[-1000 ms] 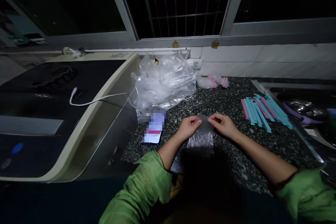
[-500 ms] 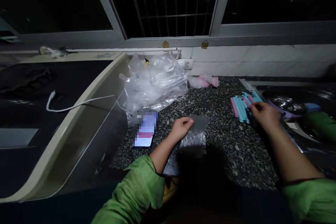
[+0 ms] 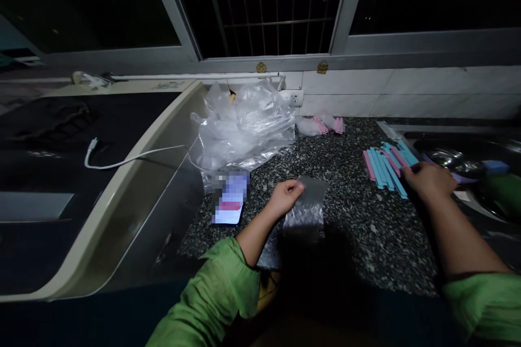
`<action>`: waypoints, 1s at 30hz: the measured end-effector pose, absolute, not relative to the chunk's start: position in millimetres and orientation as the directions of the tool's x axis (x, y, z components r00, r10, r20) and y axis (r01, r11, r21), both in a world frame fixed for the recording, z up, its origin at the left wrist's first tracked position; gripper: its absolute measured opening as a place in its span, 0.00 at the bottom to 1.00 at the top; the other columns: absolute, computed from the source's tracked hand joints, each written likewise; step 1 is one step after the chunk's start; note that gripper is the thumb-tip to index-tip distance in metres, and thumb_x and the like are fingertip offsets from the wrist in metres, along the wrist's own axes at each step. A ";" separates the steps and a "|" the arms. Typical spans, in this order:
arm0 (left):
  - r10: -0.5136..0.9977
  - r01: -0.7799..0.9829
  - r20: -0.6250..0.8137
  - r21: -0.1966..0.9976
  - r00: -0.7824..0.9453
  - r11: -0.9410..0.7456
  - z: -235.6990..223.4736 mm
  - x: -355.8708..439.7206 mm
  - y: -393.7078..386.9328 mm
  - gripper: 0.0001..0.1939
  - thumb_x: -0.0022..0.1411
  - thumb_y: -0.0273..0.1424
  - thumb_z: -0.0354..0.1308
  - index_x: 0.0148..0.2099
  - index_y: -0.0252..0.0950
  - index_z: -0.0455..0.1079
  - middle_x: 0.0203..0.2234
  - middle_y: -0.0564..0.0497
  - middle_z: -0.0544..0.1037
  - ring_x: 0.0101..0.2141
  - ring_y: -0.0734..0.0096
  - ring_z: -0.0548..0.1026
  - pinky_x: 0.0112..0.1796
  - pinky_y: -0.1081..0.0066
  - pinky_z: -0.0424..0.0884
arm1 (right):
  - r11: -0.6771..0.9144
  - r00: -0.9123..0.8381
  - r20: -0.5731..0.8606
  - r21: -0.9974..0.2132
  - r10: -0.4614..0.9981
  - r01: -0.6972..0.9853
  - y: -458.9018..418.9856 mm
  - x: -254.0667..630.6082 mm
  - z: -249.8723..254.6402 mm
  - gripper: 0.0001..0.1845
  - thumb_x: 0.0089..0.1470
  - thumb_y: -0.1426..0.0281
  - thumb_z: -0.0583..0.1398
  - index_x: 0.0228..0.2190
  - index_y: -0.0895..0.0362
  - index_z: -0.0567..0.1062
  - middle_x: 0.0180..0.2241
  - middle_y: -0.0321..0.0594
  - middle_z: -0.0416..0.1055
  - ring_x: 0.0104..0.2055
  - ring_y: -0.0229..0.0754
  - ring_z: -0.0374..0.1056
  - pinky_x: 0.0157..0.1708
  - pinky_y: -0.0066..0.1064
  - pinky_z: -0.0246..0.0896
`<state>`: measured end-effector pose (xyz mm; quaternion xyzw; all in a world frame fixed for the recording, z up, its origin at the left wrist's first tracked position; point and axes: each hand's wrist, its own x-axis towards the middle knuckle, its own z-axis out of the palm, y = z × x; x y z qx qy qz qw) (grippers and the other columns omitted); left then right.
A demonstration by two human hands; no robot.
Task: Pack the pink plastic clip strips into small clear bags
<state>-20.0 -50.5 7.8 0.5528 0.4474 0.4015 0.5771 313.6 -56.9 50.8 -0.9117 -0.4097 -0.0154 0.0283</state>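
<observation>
My left hand (image 3: 285, 198) pinches the upper left corner of a small clear plastic bag (image 3: 306, 211), which hangs flat just above the dark speckled counter. To the right lies a loose pile of slim pink and light-blue bag clips (image 3: 379, 169). At the right side of that pile is my right hand (image 3: 431, 181), its fingers curled down and closed on the near end of a pink clip (image 3: 395, 159); the fingertips are partly hidden.
A heap of clear plastic bags (image 3: 244, 130) lies by the wall, with bagged pink clips (image 3: 325, 123) beside it. A lit phone (image 3: 231, 200) rests left of my left hand. The sink (image 3: 427, 135) holds bowls at right. A white cable (image 3: 134, 156) crosses the appliance at left.
My right hand has shifted slightly right along the pile. A blue clip at its front now sticks out further toward me. My left hand still holds the bag; the view has turned slightly.
</observation>
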 end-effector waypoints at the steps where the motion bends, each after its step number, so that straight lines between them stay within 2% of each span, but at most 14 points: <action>1: 0.955 0.039 -0.074 0.997 0.286 0.066 8.3 -20.6 -50.2 0.11 0.47 0.36 0.59 0.23 0.32 0.70 0.19 0.54 0.71 0.23 0.77 0.64 0.28 0.76 0.59 | -0.668 0.669 0.042 -0.038 0.742 0.743 -56.6 313.0 51.3 0.26 0.53 0.58 0.51 0.45 0.64 0.72 0.46 0.61 0.67 0.49 0.59 0.62 0.33 0.39 0.52; 6: 0.936 0.111 -0.099 0.992 0.337 0.065 8.1 -25.0 -47.2 0.12 0.49 0.35 0.57 0.21 0.32 0.67 0.16 0.55 0.68 0.20 0.79 0.60 0.24 0.76 0.55 | -0.677 0.678 0.030 -0.038 0.734 0.735 -52.2 313.3 51.8 0.25 0.51 0.62 0.54 0.43 0.68 0.74 0.41 0.67 0.68 0.44 0.59 0.63 0.27 0.38 0.46; 10: 0.923 0.131 -0.099 0.990 0.372 0.053 7.1 -30.3 -45.0 0.11 0.50 0.34 0.56 0.21 0.32 0.67 0.16 0.56 0.67 0.19 0.79 0.59 0.24 0.76 0.54 | -0.658 0.659 0.076 -0.041 0.748 0.752 -47.1 320.8 46.0 0.23 0.48 0.63 0.57 0.39 0.68 0.76 0.35 0.66 0.70 0.38 0.55 0.64 0.25 0.37 0.43; 13: 0.925 0.137 -0.103 0.989 0.367 0.056 6.9 -32.7 -44.0 0.11 0.51 0.34 0.55 0.21 0.32 0.67 0.15 0.56 0.67 0.19 0.80 0.59 0.23 0.77 0.53 | -0.634 0.631 0.150 -0.039 0.761 0.773 -45.2 326.2 41.2 0.21 0.46 0.63 0.57 0.36 0.67 0.78 0.30 0.61 0.71 0.33 0.51 0.63 0.24 0.35 0.42; 17: 0.919 0.128 -0.090 0.991 0.385 0.044 7.6 -32.5 -43.5 0.12 0.51 0.34 0.56 0.21 0.32 0.67 0.15 0.57 0.66 0.19 0.79 0.59 0.24 0.76 0.53 | -0.546 0.525 0.329 -0.031 0.785 0.837 -46.4 322.1 36.7 0.19 0.45 0.63 0.56 0.32 0.65 0.77 0.29 0.57 0.71 0.30 0.48 0.61 0.24 0.34 0.42; 20: 0.917 0.115 -0.089 0.992 0.389 0.048 7.6 -31.7 -43.8 0.13 0.51 0.35 0.56 0.20 0.32 0.67 0.15 0.57 0.66 0.19 0.80 0.59 0.24 0.76 0.53 | -0.358 0.337 0.484 -0.051 0.808 0.932 -48.7 305.2 33.2 0.18 0.47 0.62 0.55 0.29 0.63 0.76 0.28 0.54 0.71 0.30 0.48 0.61 0.26 0.34 0.46; 24: 0.920 0.036 -0.132 0.991 0.369 0.128 4.8 -31.4 -43.7 0.13 0.48 0.37 0.59 0.23 0.31 0.68 0.16 0.57 0.67 0.19 0.80 0.60 0.25 0.76 0.54 | 0.012 0.040 0.659 -0.073 0.751 0.997 -52.5 265.4 27.2 0.14 0.50 0.62 0.54 0.26 0.59 0.73 0.27 0.48 0.71 0.31 0.46 0.62 0.31 0.34 0.53; 26: 0.918 -0.031 -0.157 0.983 0.364 0.180 3.1 -32.0 -42.8 0.14 0.45 0.39 0.61 0.25 0.31 0.69 0.17 0.57 0.69 0.20 0.79 0.61 0.25 0.76 0.55 | 0.187 -0.085 0.703 -0.070 0.706 0.980 -55.4 241.2 24.2 0.13 0.51 0.62 0.55 0.26 0.57 0.72 0.25 0.43 0.71 0.30 0.44 0.63 0.32 0.34 0.55; 30: 0.914 -0.098 -0.170 0.970 0.369 0.221 1.8 -33.9 -40.6 0.16 0.42 0.40 0.62 0.25 0.31 0.68 0.17 0.57 0.68 0.20 0.80 0.61 0.25 0.77 0.54 | 0.438 -0.228 0.707 -0.128 0.669 0.890 -63.9 195.6 20.5 0.09 0.52 0.65 0.56 0.28 0.57 0.72 0.26 0.40 0.71 0.31 0.42 0.64 0.32 0.32 0.57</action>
